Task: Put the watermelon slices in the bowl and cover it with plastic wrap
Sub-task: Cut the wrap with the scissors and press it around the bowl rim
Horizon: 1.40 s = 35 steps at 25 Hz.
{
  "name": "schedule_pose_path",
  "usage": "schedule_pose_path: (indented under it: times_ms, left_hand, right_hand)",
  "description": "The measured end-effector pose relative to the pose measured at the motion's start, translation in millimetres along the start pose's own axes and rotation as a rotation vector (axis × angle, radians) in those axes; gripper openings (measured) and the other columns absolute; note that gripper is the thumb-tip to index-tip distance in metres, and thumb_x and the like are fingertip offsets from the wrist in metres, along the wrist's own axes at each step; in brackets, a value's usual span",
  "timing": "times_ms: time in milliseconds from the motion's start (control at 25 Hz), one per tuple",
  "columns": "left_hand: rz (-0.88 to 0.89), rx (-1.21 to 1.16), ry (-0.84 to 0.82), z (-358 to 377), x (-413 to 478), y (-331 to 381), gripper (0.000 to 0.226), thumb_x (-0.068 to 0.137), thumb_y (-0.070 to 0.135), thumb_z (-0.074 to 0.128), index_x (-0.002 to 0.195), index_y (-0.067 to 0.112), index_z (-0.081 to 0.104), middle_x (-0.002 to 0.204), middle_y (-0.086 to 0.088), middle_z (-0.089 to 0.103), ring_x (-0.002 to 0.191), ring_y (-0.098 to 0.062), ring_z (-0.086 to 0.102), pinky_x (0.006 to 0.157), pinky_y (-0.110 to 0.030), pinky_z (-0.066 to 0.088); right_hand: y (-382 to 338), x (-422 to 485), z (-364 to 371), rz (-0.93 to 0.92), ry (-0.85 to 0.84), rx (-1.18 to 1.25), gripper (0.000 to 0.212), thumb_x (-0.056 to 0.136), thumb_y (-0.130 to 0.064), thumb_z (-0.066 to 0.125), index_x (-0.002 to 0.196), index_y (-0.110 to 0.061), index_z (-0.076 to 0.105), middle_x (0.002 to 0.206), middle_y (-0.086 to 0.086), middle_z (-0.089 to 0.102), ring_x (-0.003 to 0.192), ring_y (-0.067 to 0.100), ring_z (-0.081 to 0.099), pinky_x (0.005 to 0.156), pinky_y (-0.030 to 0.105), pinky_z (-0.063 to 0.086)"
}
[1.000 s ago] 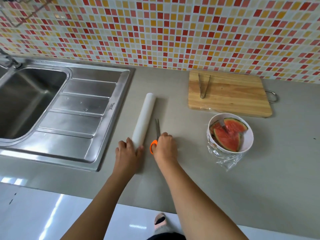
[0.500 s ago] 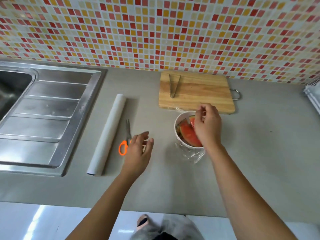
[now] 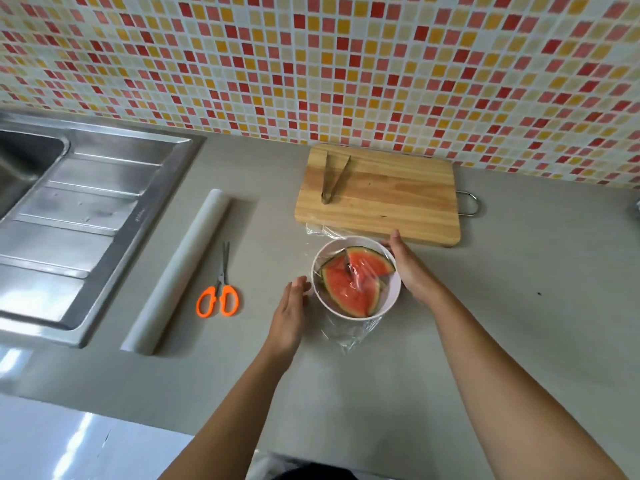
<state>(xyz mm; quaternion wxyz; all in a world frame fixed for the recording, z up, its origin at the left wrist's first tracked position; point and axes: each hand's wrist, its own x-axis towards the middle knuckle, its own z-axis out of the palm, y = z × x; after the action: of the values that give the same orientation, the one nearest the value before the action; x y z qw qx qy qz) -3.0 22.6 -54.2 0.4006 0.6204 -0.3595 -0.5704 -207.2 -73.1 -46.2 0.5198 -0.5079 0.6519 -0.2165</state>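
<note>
A round white bowl (image 3: 390, 296) stood near the middle of the grey table (image 3: 502, 341), just in front of a rectangular wooden cutting board (image 3: 398, 199) that lay along the far edge. Red watermelon slices with green rind (image 3: 346, 289) sat inside it under a sheet of clear plastic wrap (image 3: 349, 332), whose loose ends trailed onto the table on the near and far sides. Both hands were open and held nothing. The left hand (image 3: 289, 313) had straight fingers just beside the bowl's left side – whether it touched was unclear. The right hand (image 3: 412, 268) lay flat against the bowl's right side. Toward the left edge, beside a steel sink (image 3: 86, 209), lay a white roll of plastic wrap (image 3: 180, 268) and orange-handled scissors (image 3: 219, 289). Metal tongs (image 3: 334, 178) rested on the board.
</note>
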Motion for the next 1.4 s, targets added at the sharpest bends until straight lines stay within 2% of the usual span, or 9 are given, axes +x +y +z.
schedule_pose_path:
  times_ms: [120, 240, 440, 680, 800, 880, 1080, 1240, 1400]
  left_hand:
    - [0.009, -0.049, -0.124, -2.4, 13.0, 11.6, 0.056, 0.102, 0.044, 0.015, 0.114, 0.023, 0.065, 0.111, 0.000, 0.070, 0.105, -0.012, 0.063, 0.087, -0.019, 0.049]
    - [-0.087, 0.015, -0.126, -7.5, 21.2, 8.5, 0.057, 0.101, 0.047, 0.018, 0.113, 0.016, 0.065, 0.101, -0.010, 0.067, 0.092, -0.021, 0.061, 0.089, -0.033, 0.047]
    - [-0.174, 0.018, -0.186, -22.4, 21.3, -2.2, 0.041, 0.098, 0.035, 0.032, 0.110, 0.013, 0.065, 0.091, -0.012, 0.066, 0.076, -0.019, 0.058, 0.070, -0.031, 0.045]
    - [-0.318, -0.258, -0.191, -17.1, 44.9, 16.8, 0.036, 0.097, 0.037, 0.042, 0.106, 0.008, 0.060, 0.083, -0.011, 0.057, 0.080, -0.025, 0.057, 0.083, -0.039, 0.050]
    - [-0.253, -0.163, -0.211, -14.7, 47.5, 16.6, 0.040, 0.098, 0.036, 0.040, 0.097, 0.006, 0.066, 0.076, -0.009, 0.060, 0.073, -0.020, 0.059, 0.074, -0.032, 0.049]
    - [-0.179, -0.052, -0.221, -12.6, 43.4, 13.5, 0.045, 0.099, 0.036, 0.038, 0.083, 0.008, 0.070, 0.068, -0.006, 0.060, 0.067, -0.019, 0.058, 0.068, -0.029, 0.047]
    - [-0.287, -0.310, -0.222, -13.1, 41.2, 25.4, 0.046, 0.100, 0.031, 0.038, 0.070, 0.008, 0.065, 0.056, 0.000, 0.056, 0.064, -0.017, 0.058, 0.072, -0.031, 0.052]
    - [-0.284, -0.274, -0.211, -22.3, 51.7, 42.2, 0.043, 0.099, 0.034, 0.040, 0.071, 0.009, 0.061, 0.062, -0.001, 0.053, 0.070, -0.020, 0.059, 0.078, -0.033, 0.050]
    - [-0.326, -0.210, -0.242, -29.0, 56.2, 41.3, 0.047, 0.099, 0.033, 0.041, 0.063, 0.012, 0.062, 0.065, -0.003, 0.052, 0.073, -0.022, 0.054, 0.084, -0.039, 0.047]
  right_hand:
    - [5.6, -0.6, 4.0, 0.027, -0.013, 0.094, 0.102, 0.062, -0.090, 0.013, 0.132, -0.024, 0.048, 0.133, 0.007, 0.055, 0.122, 0.022, 0.050, 0.109, 0.044, 0.035]
    - [5.3, -0.3, 4.1, 0.042, -0.001, 0.113, 0.108, 0.058, -0.092, 0.013, 0.131, -0.021, 0.047, 0.134, 0.008, 0.054, 0.123, 0.023, 0.049, 0.108, 0.045, 0.035]
    - [6.0, -8.5, 1.0, 0.124, -0.041, 0.172, 0.109, 0.059, -0.091, 0.009, 0.137, -0.021, 0.040, 0.140, 0.009, 0.048, 0.129, 0.023, 0.044, 0.111, 0.048, 0.031]
    - [18.2, -36.8, 6.6, 0.362, -0.074, 0.244, 0.116, 0.049, -0.091, 0.004, 0.141, -0.027, 0.034, 0.146, 0.004, 0.041, 0.137, 0.020, 0.031, 0.116, 0.045, 0.017]
    - [20.2, -46.4, 11.9, 0.283, -0.002, 0.183, 0.098, 0.058, -0.087, 0.001, 0.118, -0.034, 0.058, 0.126, 0.001, 0.060, 0.127, 0.020, 0.045, 0.106, 0.033, 0.033]
    - [20.6, -47.3, 13.8, 0.240, 0.079, 0.107, 0.098, 0.057, -0.091, 0.000, 0.103, -0.032, 0.064, 0.114, 0.005, 0.066, 0.113, 0.022, 0.057, 0.102, 0.039, 0.040]
    - [19.6, -52.6, 18.5, 0.289, 0.080, 0.237, 0.112, 0.043, -0.097, 0.009, 0.119, -0.031, 0.059, 0.120, 0.003, 0.066, 0.113, 0.018, 0.059, 0.101, 0.039, 0.043]
    - [16.6, -64.8, 28.3, 0.306, 0.029, 0.472, 0.093, 0.046, -0.095, 0.019, 0.096, -0.035, 0.069, 0.086, -0.004, 0.076, 0.080, 0.009, 0.071, 0.058, 0.023, 0.056]
    - [18.9, -70.8, 39.7, 0.325, 0.039, 0.490, 0.091, 0.054, -0.092, 0.017, 0.098, -0.030, 0.069, 0.095, 0.000, 0.074, 0.089, 0.015, 0.069, 0.077, 0.034, 0.056]
